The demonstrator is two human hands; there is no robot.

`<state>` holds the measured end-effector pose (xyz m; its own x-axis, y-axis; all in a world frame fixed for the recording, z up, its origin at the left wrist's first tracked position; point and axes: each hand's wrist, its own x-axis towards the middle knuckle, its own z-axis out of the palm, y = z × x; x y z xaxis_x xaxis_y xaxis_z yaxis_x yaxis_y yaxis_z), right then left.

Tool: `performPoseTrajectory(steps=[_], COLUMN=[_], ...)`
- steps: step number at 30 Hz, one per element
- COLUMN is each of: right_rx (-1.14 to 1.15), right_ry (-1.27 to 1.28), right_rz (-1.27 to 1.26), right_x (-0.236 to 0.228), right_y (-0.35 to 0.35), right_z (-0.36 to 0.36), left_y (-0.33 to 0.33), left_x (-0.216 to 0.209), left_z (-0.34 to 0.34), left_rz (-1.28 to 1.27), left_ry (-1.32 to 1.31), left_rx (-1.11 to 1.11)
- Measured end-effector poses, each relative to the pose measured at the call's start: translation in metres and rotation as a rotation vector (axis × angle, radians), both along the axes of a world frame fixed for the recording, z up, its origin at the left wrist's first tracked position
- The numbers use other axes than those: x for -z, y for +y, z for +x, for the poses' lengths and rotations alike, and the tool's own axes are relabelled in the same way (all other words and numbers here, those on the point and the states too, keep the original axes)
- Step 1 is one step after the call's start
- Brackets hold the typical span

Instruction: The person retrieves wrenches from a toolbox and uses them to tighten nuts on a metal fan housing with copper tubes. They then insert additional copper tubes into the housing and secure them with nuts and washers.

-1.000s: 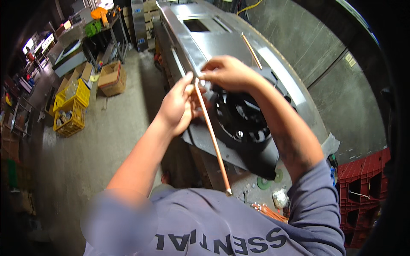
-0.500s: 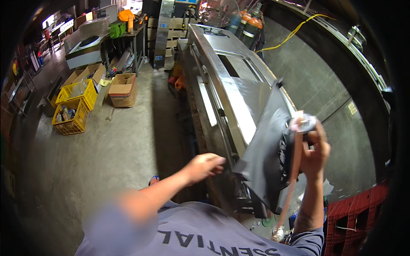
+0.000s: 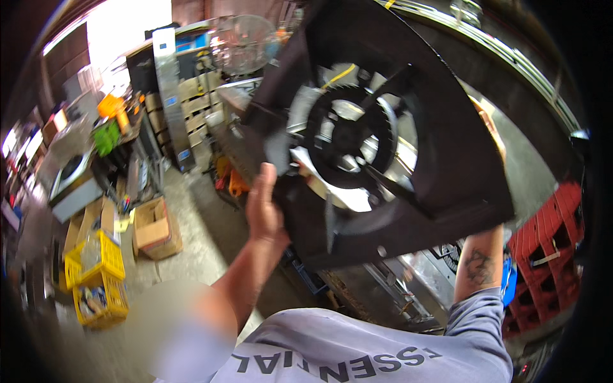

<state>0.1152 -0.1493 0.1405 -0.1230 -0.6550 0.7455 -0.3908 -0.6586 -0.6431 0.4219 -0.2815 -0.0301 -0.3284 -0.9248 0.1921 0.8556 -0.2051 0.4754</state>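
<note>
A large black fan shroud [image 3: 447, 198], with a toothed ring, a hub and several spokes in its round opening, is held up tilted in front of me. My left hand [image 3: 263, 207] is closed at its left edge, fingers pointing upward and partly hidden by the edge. My right forearm [image 3: 479, 262] rises behind the shroud's lower right corner. The right hand's grip is hidden behind the shroud, as is the round metallic part seen there earlier.
The metal-topped bench [image 3: 421, 281] lies partly hidden below the shroud. To the left are an open cardboard box [image 3: 156, 230] and yellow crates [image 3: 96, 262]. A tall metal panel [image 3: 169, 89] stands farther back. Red crates [image 3: 546, 255] are at the right.
The shroud has been lifted and turned from edge-on to show its open face. My left hand has moved up to its left edge. The view has swung, and my right hand has gone behind the shroud.
</note>
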Motion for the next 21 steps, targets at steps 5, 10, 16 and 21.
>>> performPoseTrajectory(steps=[5,10,16,21], right_rx=[-0.137,0.581,0.693,0.798], right_ry=[0.071,0.117,-0.121,-0.300], right_rz=[0.240,-0.150,0.118,0.567], right_x=[-0.001,0.105,0.191,0.224], right_y=[-0.032,-0.163,-0.262,-0.296], right_z=[0.014,-0.019,-0.091,-0.111], left_y=[-0.129,-0.262,-0.401,-0.479], left_x=[-0.031,-0.043,-0.008,0.035], left_z=[0.005,-0.069,-0.169,-0.218], left_rz=[-0.457,-0.726,-0.874,-0.745], left_ry=[-0.349,-0.181,-0.625,-0.840], left_rx=[-0.743,-0.647,-0.571,-0.104])
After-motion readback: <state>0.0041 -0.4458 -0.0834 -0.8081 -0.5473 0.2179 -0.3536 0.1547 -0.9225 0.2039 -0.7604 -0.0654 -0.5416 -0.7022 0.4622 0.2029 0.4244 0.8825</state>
